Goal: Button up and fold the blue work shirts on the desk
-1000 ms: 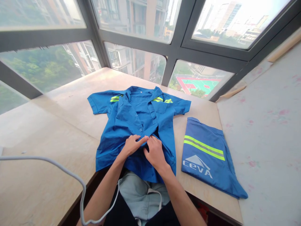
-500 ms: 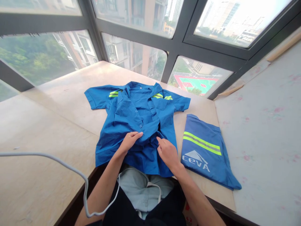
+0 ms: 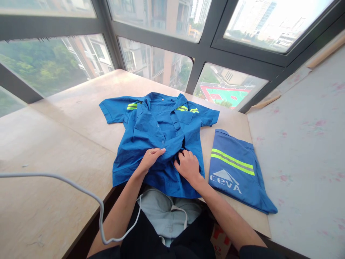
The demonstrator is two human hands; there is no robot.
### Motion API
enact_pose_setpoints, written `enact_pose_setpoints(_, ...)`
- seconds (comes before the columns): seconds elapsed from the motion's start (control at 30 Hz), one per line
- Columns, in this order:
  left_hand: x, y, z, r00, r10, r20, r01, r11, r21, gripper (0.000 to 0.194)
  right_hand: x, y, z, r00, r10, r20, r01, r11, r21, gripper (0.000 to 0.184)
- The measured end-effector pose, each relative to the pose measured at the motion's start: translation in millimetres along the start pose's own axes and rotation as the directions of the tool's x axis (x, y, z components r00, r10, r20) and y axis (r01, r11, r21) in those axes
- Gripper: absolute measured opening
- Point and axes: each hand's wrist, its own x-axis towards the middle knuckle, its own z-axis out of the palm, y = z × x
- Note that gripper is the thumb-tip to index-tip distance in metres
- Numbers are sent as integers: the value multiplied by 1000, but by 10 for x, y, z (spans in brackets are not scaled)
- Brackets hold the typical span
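Note:
A blue short-sleeved work shirt (image 3: 147,135) with yellow-green and grey reflective stripes lies spread on the sill, collar away from me. Its upper front is open, and buttons show along one front edge. My left hand (image 3: 150,159) pinches the lower part of that front edge between thumb and fingers, just below a button. Close by on the right, my right hand (image 3: 188,165) has its fingers curled into the cloth at the other front edge. Its fingertips are partly hidden by fabric folds.
Folded blue work trousers (image 3: 231,169) with reflective bands and a white logo lie to the right, beside the patterned wall (image 3: 302,154). A white cable (image 3: 78,187) runs across the left side. Grey window frames (image 3: 161,34) border the stone sill (image 3: 61,144).
My right hand has shifted slightly left, its extended index finger now bent in with the others against the cloth. My left hand keeps its pinch. The view has moved slightly.

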Motion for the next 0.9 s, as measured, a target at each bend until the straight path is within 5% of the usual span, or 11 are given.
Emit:
enact_pose_setpoints(0.2,32,-77,-11,1000,12,-8,-12,999,47,51,-102,187,-418,985,-167,39,165,985,43,18)
enact_pose_setpoints(0.33,23,-89,-57,998,53,-34,-52,998,28,46,-359,389,-809,895,-414,163,404,910,93,19)
enact_pose_setpoints(0.5,3,-134,-96,977,188,101,-205,959,196,43,-562,468,-841,757,-334,561,356,932,75,17)
enact_pose_setpoints(0.57,-36,-151,-91,958,241,157,-277,918,283,36,-542,447,-819,719,-296,629,311,946,91,16)
enact_pose_setpoints(0.63,-99,-169,-83,942,282,182,-333,853,401,29,-469,407,-830,767,-292,572,268,955,129,18)
enact_pose_setpoints(0.77,-262,-219,-95,907,336,254,-419,661,622,41,-264,252,-825,935,-259,242,196,946,257,19)
enact_pose_setpoints(0.9,-398,-269,-171,850,350,394,-523,463,716,42,-170,7,-557,940,-323,108,281,914,293,56)
